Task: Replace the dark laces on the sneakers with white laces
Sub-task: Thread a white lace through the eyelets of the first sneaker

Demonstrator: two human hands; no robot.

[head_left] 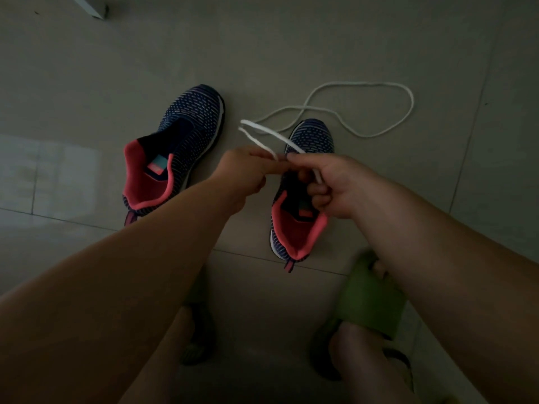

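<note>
Nearby, green slipper [369,298] below sneakers [186,150].

Both hands meet above the floor [87,83], the left hand [243,173] just left of the right hand [326,185], fingertips almost touching. One sneaker [175,153] lies on the floor to the left of the left hand — beyond its forearm. The other sneaker [303,193] lies directly under the right hand, its toe poking out beyond the knuckles. The lace [364,112] runs from between the two hands away and to the right, looping on the floor past the right sneaker's toe. Nearer than the right hand, below its forearm, sits a slipper [370,295] on the person's foot.
</note>
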